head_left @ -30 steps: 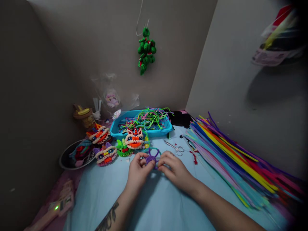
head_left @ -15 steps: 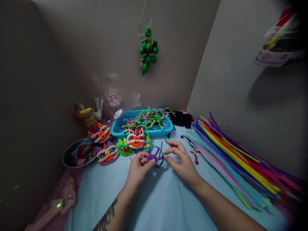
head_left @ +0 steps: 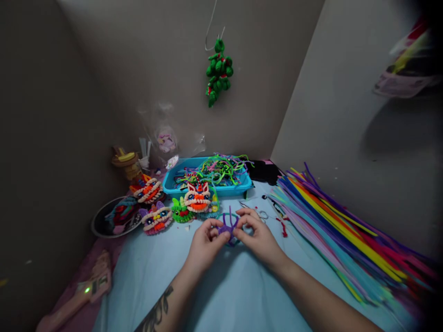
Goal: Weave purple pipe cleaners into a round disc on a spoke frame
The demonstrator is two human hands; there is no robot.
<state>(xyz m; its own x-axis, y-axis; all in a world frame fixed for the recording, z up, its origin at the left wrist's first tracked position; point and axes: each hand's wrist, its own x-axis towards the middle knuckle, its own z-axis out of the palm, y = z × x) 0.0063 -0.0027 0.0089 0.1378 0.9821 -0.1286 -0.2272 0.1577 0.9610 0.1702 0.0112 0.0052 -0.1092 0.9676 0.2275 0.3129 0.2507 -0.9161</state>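
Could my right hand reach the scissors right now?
Probably yes: the scissors lie just beyond the right hand, partly hidden behind it, with nothing visible on top of them, though that hand is busy at the purple piece.

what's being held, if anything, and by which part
A purple fuzzy piece, pinched by the left grip at its solid part; the right grip is at its right side, but whether it holds cannot be told.
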